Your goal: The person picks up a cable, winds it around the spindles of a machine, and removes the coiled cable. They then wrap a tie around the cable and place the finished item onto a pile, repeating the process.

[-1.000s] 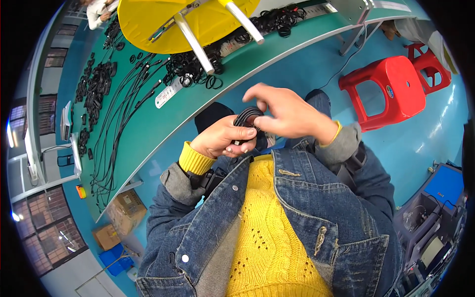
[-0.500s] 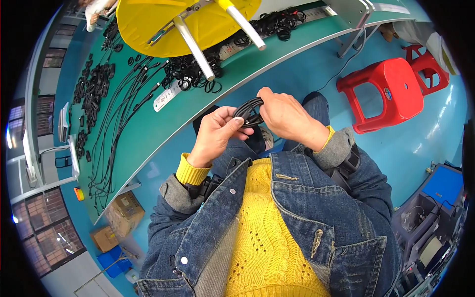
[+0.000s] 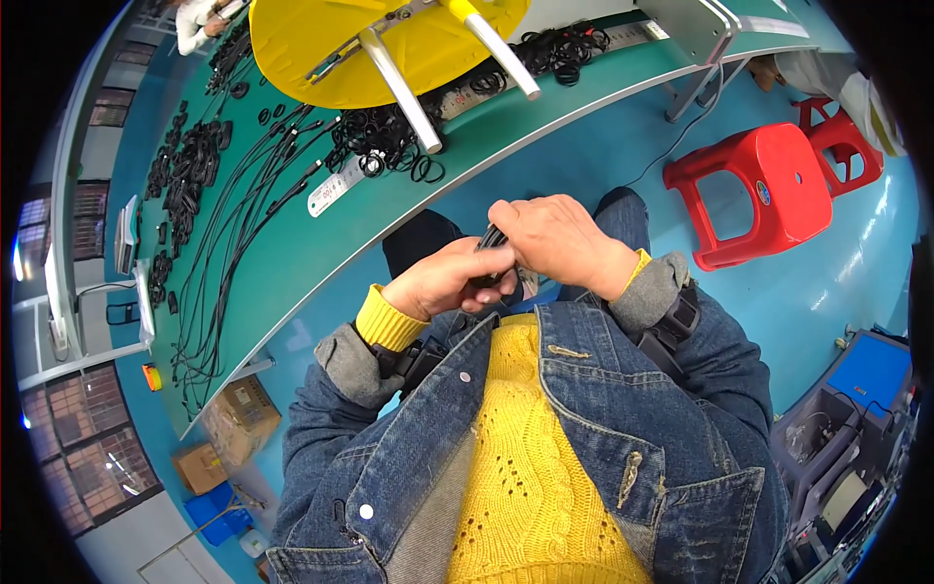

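A coiled black cable (image 3: pixel 493 239) is held between my two hands, in front of the table edge and above my lap. My left hand (image 3: pixel 449 276) pinches the coil from its left side, thumb lying over it. From the right, my right hand (image 3: pixel 564 238) closes round the coil's upper end. The hands touch each other and cover most of the loops. On the green table (image 3: pixel 292 248), several straight black cables (image 3: pixel 258 209) lie side by side, to the left of my hands.
A yellow round piece with metal legs (image 3: pixel 370 49) rests on the table over heaped black rings (image 3: pixel 379 146) and a steel ruler (image 3: pixel 336 187). Bundled black cables (image 3: pixel 195 165) lie farther left. Red stools (image 3: pixel 778 190) stand at right; a person (image 3: pixel 199 21) works at the far left.
My left hand has moved right and turned against the right hand. The coil's open loops, seen before, are now squeezed together and mostly covered.
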